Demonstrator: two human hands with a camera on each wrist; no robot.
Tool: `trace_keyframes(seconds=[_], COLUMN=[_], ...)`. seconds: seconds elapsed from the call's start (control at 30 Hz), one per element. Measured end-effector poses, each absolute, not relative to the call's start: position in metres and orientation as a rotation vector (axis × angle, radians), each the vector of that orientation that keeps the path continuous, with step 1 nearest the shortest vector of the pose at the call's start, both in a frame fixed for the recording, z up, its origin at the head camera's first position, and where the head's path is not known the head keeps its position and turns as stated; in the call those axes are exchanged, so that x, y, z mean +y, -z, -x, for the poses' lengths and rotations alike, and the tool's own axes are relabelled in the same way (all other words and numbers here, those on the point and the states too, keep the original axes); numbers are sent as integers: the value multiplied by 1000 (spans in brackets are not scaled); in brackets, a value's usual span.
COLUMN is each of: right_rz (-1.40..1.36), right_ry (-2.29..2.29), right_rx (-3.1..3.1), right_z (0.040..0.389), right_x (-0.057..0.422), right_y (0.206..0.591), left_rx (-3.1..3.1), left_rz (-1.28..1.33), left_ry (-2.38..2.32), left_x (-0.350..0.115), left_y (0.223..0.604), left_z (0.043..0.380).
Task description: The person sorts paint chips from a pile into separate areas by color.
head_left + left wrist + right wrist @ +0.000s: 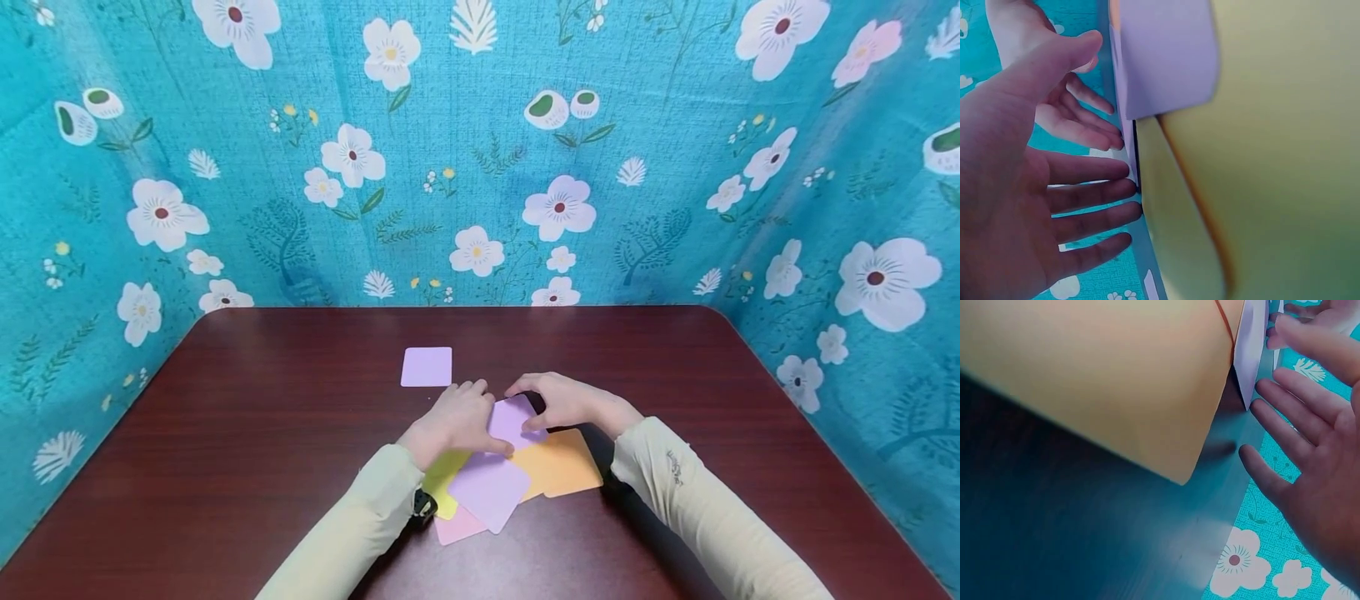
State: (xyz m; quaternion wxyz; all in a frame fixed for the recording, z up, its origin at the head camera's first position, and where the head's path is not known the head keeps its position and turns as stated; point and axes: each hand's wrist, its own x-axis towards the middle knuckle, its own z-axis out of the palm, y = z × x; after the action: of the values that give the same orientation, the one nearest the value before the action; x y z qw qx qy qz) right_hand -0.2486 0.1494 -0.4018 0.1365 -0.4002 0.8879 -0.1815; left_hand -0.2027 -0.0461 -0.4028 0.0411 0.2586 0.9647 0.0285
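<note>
The left hand [459,421] and right hand [564,400], fingers spread, flank the upper lilac card [512,419], apparently arranging it. The next move likely calls for light edge contact.

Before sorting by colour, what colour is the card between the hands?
Lilac card, clearest in head view.

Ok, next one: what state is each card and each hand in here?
Left hand: fingers extended, thumb apart.
Right hand: fingers extended, thumb apart.
Lone lilac card: flat on the table, apart from the others.
Lilac card between the hands: partly hidden.
Yellow card: partly covered.
Pink card: mostly covered.
Front lilac card: overlapping yellow and pink.
Orange cards: overlapping, partly covered.
</note>
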Motion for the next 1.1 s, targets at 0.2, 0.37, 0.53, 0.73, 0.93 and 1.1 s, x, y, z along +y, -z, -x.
trace_keyframes(seconds=[0.2, 0.37, 0.53, 0.73, 0.93, 1.1], right_rz=[1108, 1128, 1171, 1192, 1196, 1172], right_ry=[570, 528, 487, 479, 465, 473], right_rx=[2535, 2524, 2532, 2546, 2547, 2528], right_z=[243, 240, 238, 239, 239, 238], right_x=[154, 155, 153, 151, 149, 149], right_y=[399, 399, 400, 401, 400, 399], left_rx=[2953, 2972, 2986, 2980, 2978, 2970], left_rz=[-779, -783, -801, -796, -802, -799], left_ry=[-45, 4, 48, 30, 31, 37], left_x=[-42, -38, -37, -36, -34, -33], left_y=[402, 400, 398, 397, 397, 396], left_z=[201, 200, 198, 199, 200, 203])
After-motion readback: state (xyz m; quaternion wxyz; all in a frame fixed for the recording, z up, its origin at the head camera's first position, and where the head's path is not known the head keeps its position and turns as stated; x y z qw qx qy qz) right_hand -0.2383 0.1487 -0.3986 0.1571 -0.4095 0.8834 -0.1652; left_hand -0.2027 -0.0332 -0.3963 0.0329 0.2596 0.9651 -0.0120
